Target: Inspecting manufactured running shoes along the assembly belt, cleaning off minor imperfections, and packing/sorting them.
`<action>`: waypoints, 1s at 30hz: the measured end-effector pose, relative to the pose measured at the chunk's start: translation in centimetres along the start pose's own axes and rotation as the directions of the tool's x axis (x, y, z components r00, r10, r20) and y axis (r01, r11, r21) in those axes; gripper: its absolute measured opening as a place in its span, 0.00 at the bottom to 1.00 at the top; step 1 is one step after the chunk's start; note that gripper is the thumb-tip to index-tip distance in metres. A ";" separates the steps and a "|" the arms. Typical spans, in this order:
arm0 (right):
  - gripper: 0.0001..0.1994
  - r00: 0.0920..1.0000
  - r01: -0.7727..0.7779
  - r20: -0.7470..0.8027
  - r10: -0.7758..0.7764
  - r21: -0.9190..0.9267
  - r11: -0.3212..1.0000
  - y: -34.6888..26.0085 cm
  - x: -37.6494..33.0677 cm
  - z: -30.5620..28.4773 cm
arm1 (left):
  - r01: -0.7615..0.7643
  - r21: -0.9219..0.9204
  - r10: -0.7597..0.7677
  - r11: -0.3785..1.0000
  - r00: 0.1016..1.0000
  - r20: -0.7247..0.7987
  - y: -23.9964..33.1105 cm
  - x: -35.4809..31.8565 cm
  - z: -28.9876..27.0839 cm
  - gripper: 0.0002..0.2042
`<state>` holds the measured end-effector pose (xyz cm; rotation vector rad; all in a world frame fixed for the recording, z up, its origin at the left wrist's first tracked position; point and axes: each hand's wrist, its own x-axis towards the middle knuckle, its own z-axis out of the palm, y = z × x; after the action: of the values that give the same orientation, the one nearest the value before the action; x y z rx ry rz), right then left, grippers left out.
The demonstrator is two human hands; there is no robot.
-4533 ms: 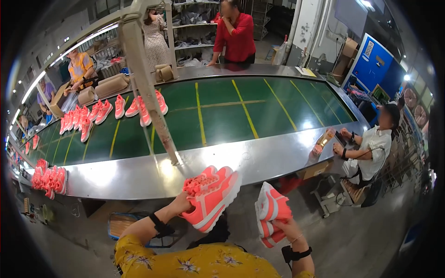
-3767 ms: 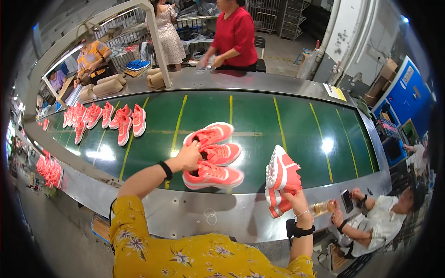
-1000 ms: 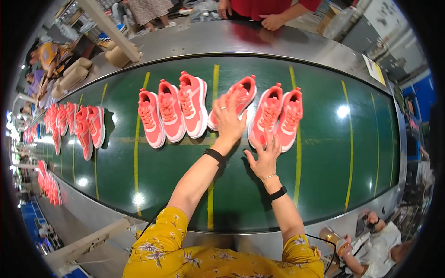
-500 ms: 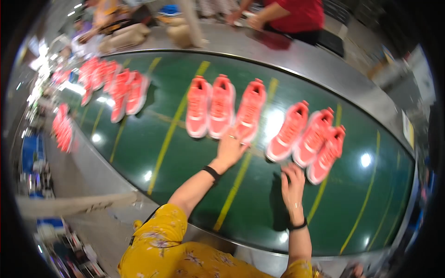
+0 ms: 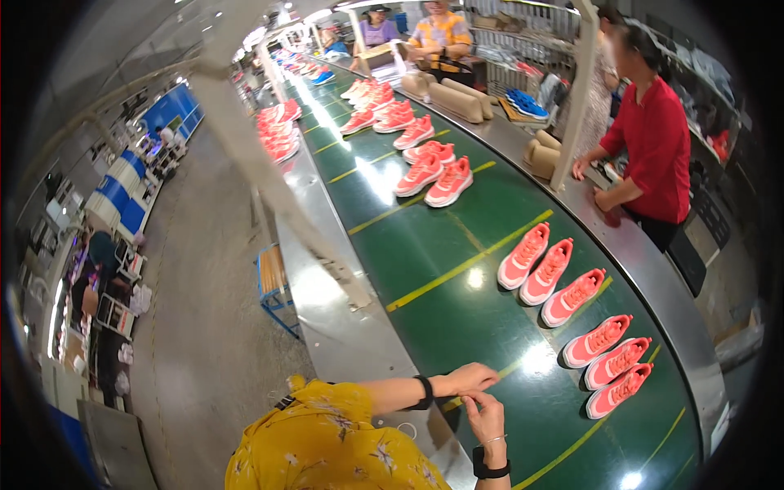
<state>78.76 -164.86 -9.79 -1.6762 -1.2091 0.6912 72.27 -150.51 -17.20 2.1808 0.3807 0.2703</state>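
Your left hand point(image 5: 474, 378) and right hand point(image 5: 488, 418) hover close together, seemingly empty, finger closure unclear, over the green belt point(image 5: 457, 327), while six coral shoes point(image 5: 575, 297) stand farther right, soles down, likely to balance unheld.

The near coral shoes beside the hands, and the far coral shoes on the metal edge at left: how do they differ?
The near coral shoes stand on the green belt; the far coral shoes sit on the metal edge. The near ones form two groups of three; the far ones crowd together, overlapping in view, too tightly to count. Both are coral with white soles.
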 end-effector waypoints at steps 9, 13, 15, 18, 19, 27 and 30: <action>0.10 0.896 -0.071 0.438 0.068 -0.009 0.997 -9.2 -5.0 13.7 | 0.073 0.143 -0.018 0.987 0.936 -0.353 -0.7 -27.3 -13.3 0.08; 0.12 0.822 -0.070 0.556 0.125 -0.118 0.991 -13.1 -6.4 23.4 | 0.169 0.104 -0.110 0.980 0.899 -0.424 -2.7 -37.3 -18.9 0.08; 0.12 0.805 -0.055 0.580 0.126 -0.139 0.989 -15.7 -6.5 29.7 | 0.166 0.138 -0.079 0.976 0.869 -0.489 -5.1 -42.8 -21.9 0.07; 0.13 0.740 -0.069 0.656 0.150 -0.147 0.987 -20.0 -6.0 40.5 | 0.123 0.115 -0.032 0.986 0.805 -0.592 -9.1 -51.8 -27.3 0.08; 0.13 0.714 -0.042 0.688 0.125 -0.137 0.990 -21.4 -6.0 45.0 | 0.186 0.108 -0.090 0.977 0.810 -0.580 -10.5 -55.8 -28.7 0.07; 0.15 0.354 0.270 0.932 -0.078 -0.022 0.963 -33.4 -1.0 73.1 | 0.597 -0.153 -0.505 0.787 0.481 -0.717 -18.8 -80.0 -45.6 0.09; 0.15 0.282 0.380 0.959 -0.009 -0.103 0.919 -35.4 1.5 80.2 | 0.687 -0.238 -0.623 0.686 0.387 -0.680 -21.3 -85.4 -50.3 0.09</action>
<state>-2.49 -131.98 -10.70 -1.2006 -2.4668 1.5228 -27.18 -132.42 -9.52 1.7030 1.7120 0.6662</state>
